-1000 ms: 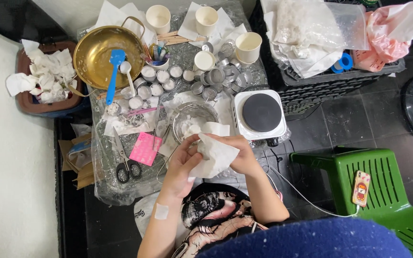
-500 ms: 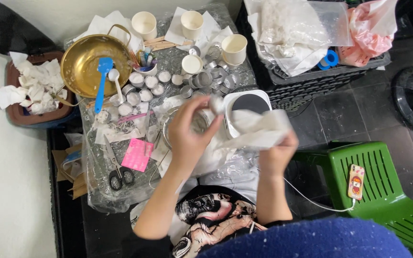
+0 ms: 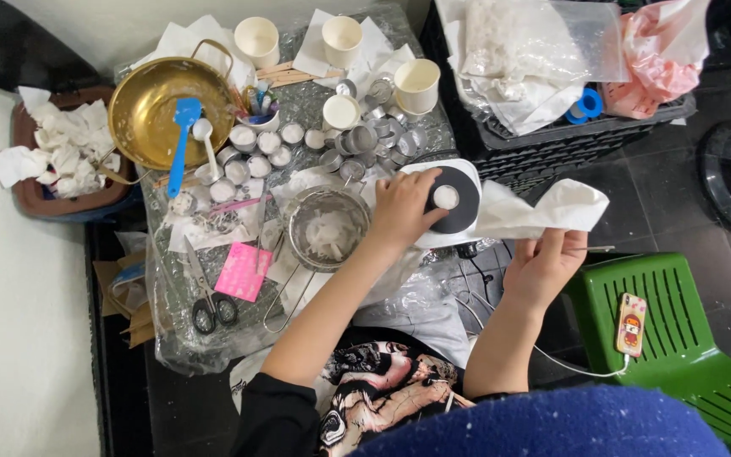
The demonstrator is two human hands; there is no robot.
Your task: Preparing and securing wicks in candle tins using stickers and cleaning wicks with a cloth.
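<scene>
2 bare hands work above a cluttered, plastic-covered table: the left hand reaches forward with fingers loosely curled and rests against the edge of a white single-burner hot plate, gripping nothing that can be made out, beside a small white tin that sits on the black heating disc. The right hand is raised off to the right of the hot plate and pinches a crumpled white paper towel, which spreads from the fingers toward the hot plate's right edge. Just left of the left hand stands 1 metal pot holding pale wax flakes, with a brass bowl, a blue spatula, scissors and a pink card farther left, and a green stool bearing a phone lies to the right.
</scene>
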